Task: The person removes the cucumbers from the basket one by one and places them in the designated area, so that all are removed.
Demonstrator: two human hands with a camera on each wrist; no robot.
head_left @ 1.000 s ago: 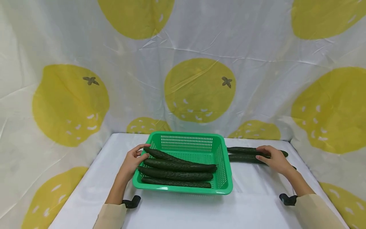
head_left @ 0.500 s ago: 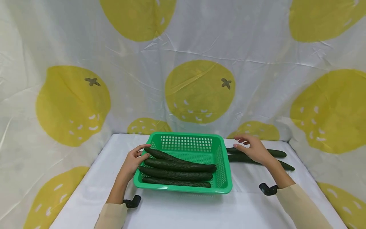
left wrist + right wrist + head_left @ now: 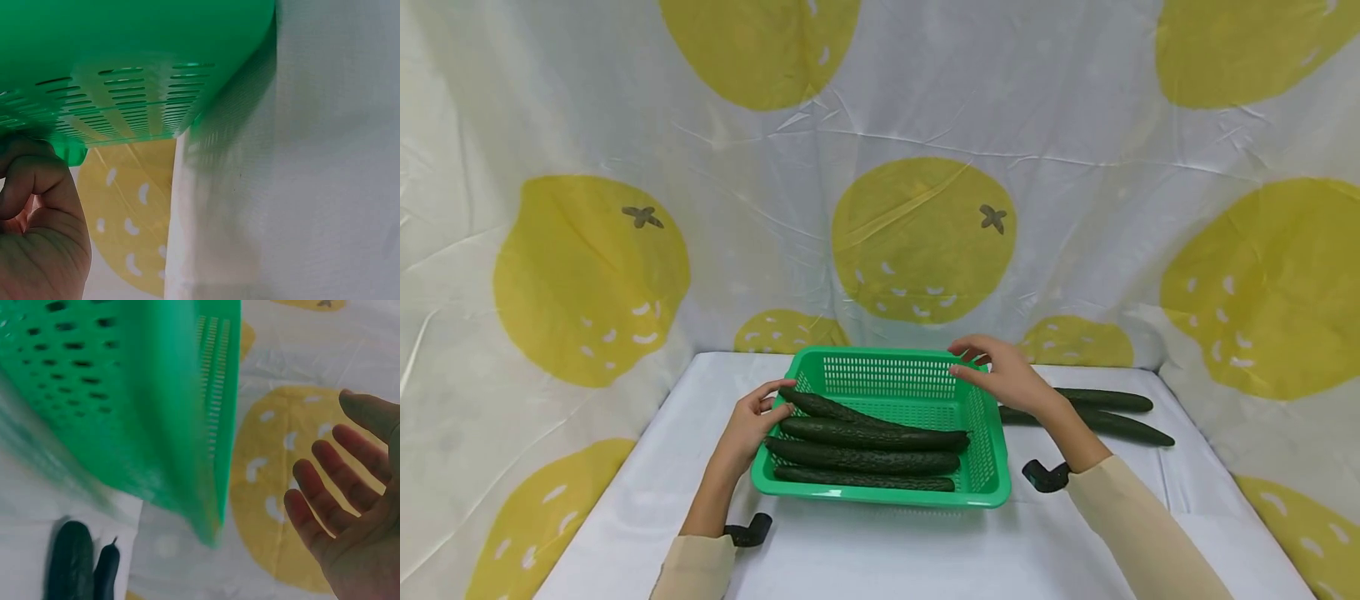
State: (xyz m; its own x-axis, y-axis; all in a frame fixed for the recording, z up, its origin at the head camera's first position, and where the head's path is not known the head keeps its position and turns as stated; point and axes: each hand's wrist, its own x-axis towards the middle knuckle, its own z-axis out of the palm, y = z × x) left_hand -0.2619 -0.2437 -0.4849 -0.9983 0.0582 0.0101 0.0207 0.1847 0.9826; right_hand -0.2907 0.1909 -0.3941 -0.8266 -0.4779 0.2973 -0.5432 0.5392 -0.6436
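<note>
A green plastic basket [image 3: 880, 497] sits on the white table with several dark green cucumbers [image 3: 865, 458] lying lengthwise in it. My left hand [image 3: 751, 427] grips the basket's left rim, its fingertips close to the end of the rearmost cucumber [image 3: 820, 406]. In the left wrist view, curled fingers of the left hand [image 3: 40, 206] meet the rim from outside. Over the basket's back right corner hovers my right hand [image 3: 1003, 377], fingers spread and holding nothing. The right wrist view has the right hand [image 3: 356, 487] apart from the basket [image 3: 162, 425].
Right of the basket, two more cucumbers lie side by side on the table: a rear one [image 3: 1108, 400] and a front one [image 3: 1123, 427], partly hidden by the right arm. A lemon-print cloth [image 3: 1075, 250] hangs behind the table [image 3: 880, 558].
My right hand has moved left from above the two table cucumbers to the basket's back right corner, carrying nothing. The left hand and the basket stay nearly still.
</note>
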